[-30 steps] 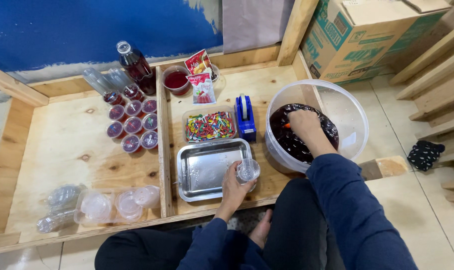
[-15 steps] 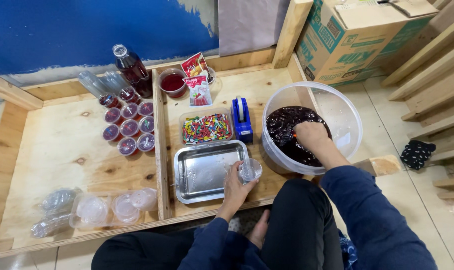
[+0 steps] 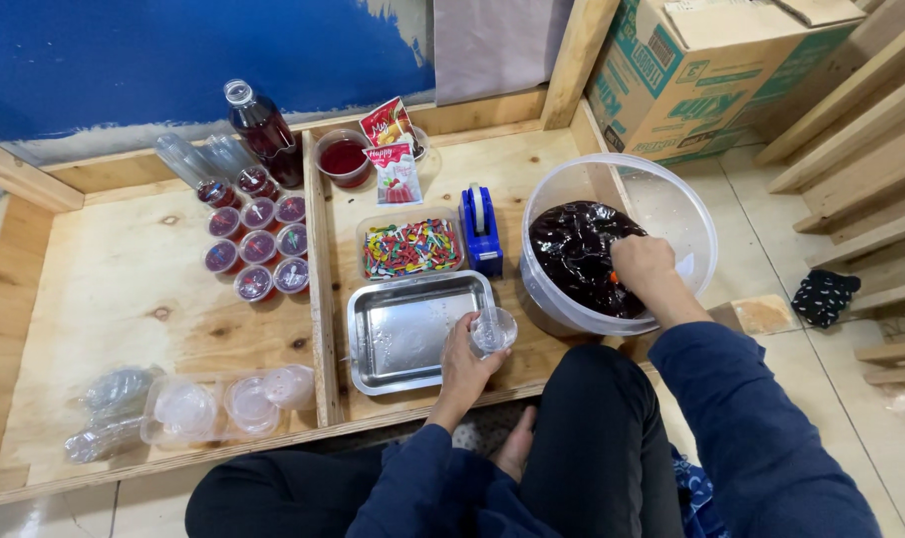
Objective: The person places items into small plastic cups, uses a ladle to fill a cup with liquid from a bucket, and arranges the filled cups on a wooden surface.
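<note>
My left hand (image 3: 467,361) grips a small clear plastic cup (image 3: 493,331) just right of a shallow metal tray (image 3: 412,329). My right hand (image 3: 644,267) reaches down into a large clear tub (image 3: 671,199) and touches the dark purple jelly (image 3: 572,249) in it; something small and orange shows at its fingers. Behind the tray stand a clear box of coloured sprinkles (image 3: 409,246) and a blue tape dispenser (image 3: 480,227).
Several filled red cups (image 3: 258,247) sit in the left wooden bay, with a dark bottle (image 3: 263,130) and stacked clear cups (image 3: 198,157) behind. Lids and bagged cups (image 3: 188,403) lie at the front left. A red bowl (image 3: 343,157), sachets (image 3: 392,149) and a cardboard box (image 3: 711,70) stand farther back.
My right hand has slid from the tub's middle to its right side, still in the jelly. The left hand keeps the cup beside the tray.
</note>
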